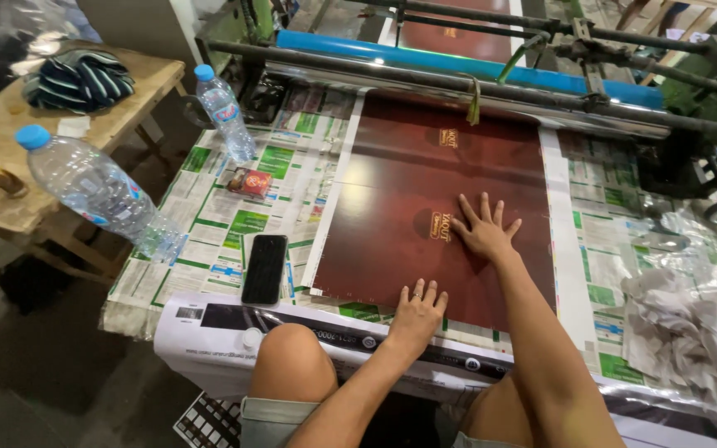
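A glossy dark red printed sheet [425, 178] lies flat on the newspaper-covered table [217, 216], reaching back under the machine's rollers. My right hand [483, 228] rests flat on the sheet near a small gold emblem, fingers spread. My left hand [418, 311] presses palm down on the sheet's near edge, fingers apart, with a ring on one finger. Neither hand holds anything. My bare knees show at the bottom of the view.
A black phone [265, 267] lies left of the sheet. Two plastic water bottles [97, 191] [224, 112] and a small red packet [250, 182] stand on the left. A blue roller [458, 60] and metal bars cross the back. Crumpled paper [674, 332] lies right. A wooden side table [60, 124] holds striped cloth.
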